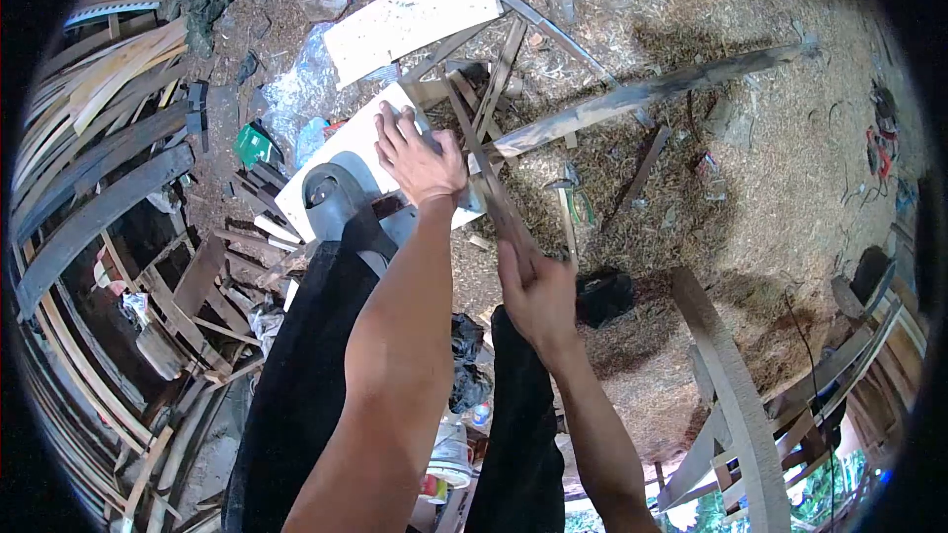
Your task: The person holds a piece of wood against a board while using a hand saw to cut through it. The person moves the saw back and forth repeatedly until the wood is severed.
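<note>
My left hand (pixel 420 158) lies with its fingers spread on a white board (pixel 355 143), close to the board's right edge. Beside it, a foot in a grey sandal (pixel 334 199) rests on the same board. The fingers of my right hand (pixel 538 291) are wrapped round the handle end of a handsaw (pixel 484 163). Its long, brownish blade slants up and left past the board's right edge, just right of my left hand. The grip itself is mostly hidden by my fingers.
A long wooden pole (pixel 642 94) and a second white panel (pixel 415 20) lie on the shavings-covered ground ahead. A hammer-like tool (pixel 567 212) is right of the saw. Stacked planks (pixel 109 178) line the left side; a thick beam (pixel 736 405) stands at lower right.
</note>
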`<state>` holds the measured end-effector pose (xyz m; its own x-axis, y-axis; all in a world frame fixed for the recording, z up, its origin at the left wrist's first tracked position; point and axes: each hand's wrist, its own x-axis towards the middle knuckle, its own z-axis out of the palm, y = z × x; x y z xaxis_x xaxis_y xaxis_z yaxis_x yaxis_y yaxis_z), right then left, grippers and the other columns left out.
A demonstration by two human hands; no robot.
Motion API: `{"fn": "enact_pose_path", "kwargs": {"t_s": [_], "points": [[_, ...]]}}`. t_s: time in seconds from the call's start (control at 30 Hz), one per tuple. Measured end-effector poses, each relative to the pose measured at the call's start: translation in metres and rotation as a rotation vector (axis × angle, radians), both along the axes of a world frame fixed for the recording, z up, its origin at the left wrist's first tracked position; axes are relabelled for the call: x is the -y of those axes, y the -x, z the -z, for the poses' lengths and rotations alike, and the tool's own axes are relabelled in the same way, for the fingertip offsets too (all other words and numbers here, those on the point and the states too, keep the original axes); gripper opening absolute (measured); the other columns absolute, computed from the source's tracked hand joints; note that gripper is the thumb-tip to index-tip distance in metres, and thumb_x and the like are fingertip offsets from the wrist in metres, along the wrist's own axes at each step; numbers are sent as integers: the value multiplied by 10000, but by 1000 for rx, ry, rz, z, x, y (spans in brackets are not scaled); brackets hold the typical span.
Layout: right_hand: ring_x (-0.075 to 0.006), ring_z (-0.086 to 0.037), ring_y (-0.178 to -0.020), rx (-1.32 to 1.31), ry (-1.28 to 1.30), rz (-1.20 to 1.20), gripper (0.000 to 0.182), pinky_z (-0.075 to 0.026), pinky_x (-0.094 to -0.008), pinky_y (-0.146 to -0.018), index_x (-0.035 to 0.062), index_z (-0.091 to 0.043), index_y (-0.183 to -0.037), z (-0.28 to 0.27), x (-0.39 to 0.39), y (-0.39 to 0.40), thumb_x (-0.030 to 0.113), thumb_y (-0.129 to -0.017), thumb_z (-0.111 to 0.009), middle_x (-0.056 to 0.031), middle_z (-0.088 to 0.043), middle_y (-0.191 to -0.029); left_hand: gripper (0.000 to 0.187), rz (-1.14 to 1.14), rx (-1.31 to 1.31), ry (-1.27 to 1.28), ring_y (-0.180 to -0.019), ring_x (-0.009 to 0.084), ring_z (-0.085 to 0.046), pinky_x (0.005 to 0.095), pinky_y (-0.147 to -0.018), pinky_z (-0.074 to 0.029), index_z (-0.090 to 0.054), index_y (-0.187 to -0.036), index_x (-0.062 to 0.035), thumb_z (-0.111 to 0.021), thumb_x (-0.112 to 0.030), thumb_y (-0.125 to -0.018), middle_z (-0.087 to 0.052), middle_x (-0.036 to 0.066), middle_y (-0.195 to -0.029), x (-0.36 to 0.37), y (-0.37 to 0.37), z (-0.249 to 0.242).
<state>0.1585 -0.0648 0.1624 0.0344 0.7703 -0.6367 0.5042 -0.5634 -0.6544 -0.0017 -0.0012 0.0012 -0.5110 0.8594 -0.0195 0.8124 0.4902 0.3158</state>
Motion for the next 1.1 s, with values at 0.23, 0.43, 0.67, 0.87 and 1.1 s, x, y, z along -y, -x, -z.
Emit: {"fn": "enact_pose_path", "kwargs": {"t_s": [0.23, 0.43, 0.67, 0.87, 1.1], "points": [[-415, -660, -639, 13, 77, 10, 321, -538, -457, -580, 4, -713, -786, -67, 55, -39, 301, -892, -650, -237, -633, -651, 529, 15, 4, -37, -1430, 370, -241, 560, -1143, -189, -486, -1264, -21, -512, -242, -784, -332, 201, -1510, 0, -1, 0], [-410, -665, -653, 86, -9, -29, 306, -543, -449, -602, 16, -706, -772, -14, 27, -11, 297, -882, -654, -223, -647, -666, 496, 20, -31, -44, -1407, 369, -275, 547, -1128, -223, -498, -1246, -25, -502, -245, -802, -362, 188, -1490, 0, -2, 0], [-405, -665, -635, 30, -27, 26, 347, -538, -451, -583, -16, -699, -786, -44, 37, -24, 316, -881, -663, -241, -650, -702, 510, 14, -6, -68, -1410, 374, -270, 551, -1142, -197, -498, -1237, -7, -511, -239, -783, -366, 208, -1481, 1, -1, 1], [-419, -653, -599, 51, -88, 31, 380, -538, -478, -571, -12, -697, -736, -31, 58, -28, 337, -879, -652, -253, -635, -660, 502, 27, -41, -54, -1405, 364, -284, 536, -1146, -210, -499, -1244, -5, -506, -237, -799, -363, 216, -1483, 1, -1, 3], [-448, -644, -647, 54, -47, 11, 419, -532, -506, -609, -20, -690, -802, -1, 0, 5, 379, -901, -611, -263, -634, -689, 500, 26, -20, -65, -1397, 369, -290, 538, -1135, -219, -506, -1243, -11, -500, -241, -799, -377, 211, -1471, 1, -1, -2]]}}
